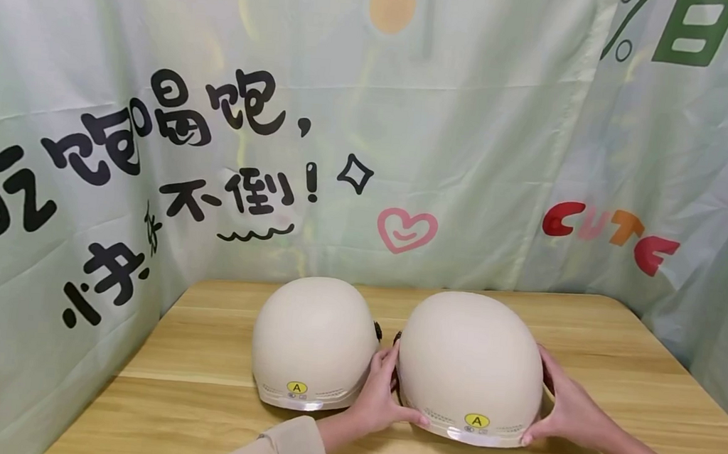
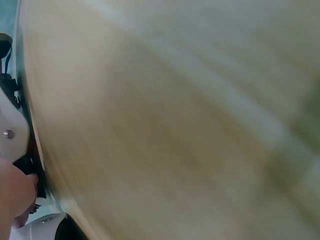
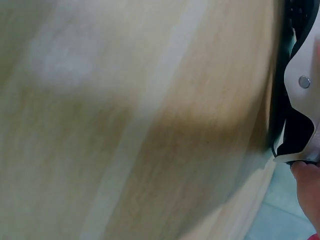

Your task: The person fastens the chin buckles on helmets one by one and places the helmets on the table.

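Two cream helmets stand side by side on the table, each with a yellow "A" sticker low on the shell. My hands hold the right helmet [image 1: 471, 364] from both sides. The left hand [image 1: 379, 399] is between the two helmets, its thumb at the lower rim and its fingers along the side. On the other side, the right hand [image 1: 570, 411] has its thumb by the rim, and its fingers go partly out of sight behind the shell. Beside them is the left helmet [image 1: 315, 337]. In the right wrist view, fingers [image 3: 307, 185] grip the riveted helmet edge [image 3: 302, 105].
The wooden table [image 1: 200, 357] reaches back to a pale printed curtain [image 1: 472, 157] with lettering and a pink heart. Dark fittings [image 1: 378, 331] stick out from the helmets' facing sides. The gap between the helmets is narrow.
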Demonstrator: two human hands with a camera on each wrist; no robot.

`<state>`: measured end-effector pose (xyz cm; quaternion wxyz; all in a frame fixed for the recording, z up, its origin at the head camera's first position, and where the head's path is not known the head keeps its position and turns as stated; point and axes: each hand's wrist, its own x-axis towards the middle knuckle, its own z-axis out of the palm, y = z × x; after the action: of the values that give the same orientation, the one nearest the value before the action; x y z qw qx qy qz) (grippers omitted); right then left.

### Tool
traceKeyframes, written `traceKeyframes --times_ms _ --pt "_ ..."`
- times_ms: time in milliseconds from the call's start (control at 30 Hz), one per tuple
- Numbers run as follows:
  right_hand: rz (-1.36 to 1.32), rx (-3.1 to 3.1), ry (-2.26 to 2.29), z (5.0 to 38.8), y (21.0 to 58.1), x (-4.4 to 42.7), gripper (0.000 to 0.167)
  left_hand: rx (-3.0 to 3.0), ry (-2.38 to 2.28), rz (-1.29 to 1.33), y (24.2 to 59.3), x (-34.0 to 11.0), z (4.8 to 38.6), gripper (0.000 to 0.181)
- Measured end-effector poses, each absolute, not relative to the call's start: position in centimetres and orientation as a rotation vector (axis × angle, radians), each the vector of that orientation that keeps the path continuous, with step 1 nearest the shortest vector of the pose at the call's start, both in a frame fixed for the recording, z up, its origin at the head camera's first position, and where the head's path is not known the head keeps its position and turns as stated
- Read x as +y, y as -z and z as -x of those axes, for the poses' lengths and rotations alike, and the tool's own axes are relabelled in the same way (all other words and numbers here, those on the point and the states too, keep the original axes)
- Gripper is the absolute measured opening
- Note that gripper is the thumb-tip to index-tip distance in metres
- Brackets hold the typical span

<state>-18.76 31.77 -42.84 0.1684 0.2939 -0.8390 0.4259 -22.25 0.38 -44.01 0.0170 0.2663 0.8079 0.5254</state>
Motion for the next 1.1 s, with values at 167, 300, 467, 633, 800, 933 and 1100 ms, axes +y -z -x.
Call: traceKeyframes --times_ms 167,300,467,633,800,933,1100 --pt "-0.808 -2.392 -1.171 18.8 43.3 31.9 0.136 2.677 -1.470 -0.802 43.9 0.6 22.2 0.123" --pt "-0.787 -2.417 -1.123 18.8 43.4 31.9 0.136 2.745 -1.384 -0.797 44.0 0.7 22.0 0.122" --pt "-0.775 -2.419 -1.030 18.7 43.1 31.7 0.136 2.815 -1.320 -0.792 43.8 0.9 21.0 0.118" --pt "-0.747 -2.407 -0.973 18.3 42.7 31.5 0.135 2.841 -1.320 -0.851 43.5 1.1 20.4 0.114" --pt "-0.715 -2.404 -0.919 18.5 42.7 31.5 0.135 2.830 -1.326 -0.821 43.4 1.3 20.6 0.112" --pt "-0.718 -2.422 -0.911 18.8 42.6 31.7 0.135 2.821 -1.333 -0.796 43.4 1.6 21.0 0.110" --pt "-0.696 -2.455 -0.919 19.2 42.2 31.8 0.135 2.813 -1.335 -0.770 43.3 1.9 21.5 0.110"
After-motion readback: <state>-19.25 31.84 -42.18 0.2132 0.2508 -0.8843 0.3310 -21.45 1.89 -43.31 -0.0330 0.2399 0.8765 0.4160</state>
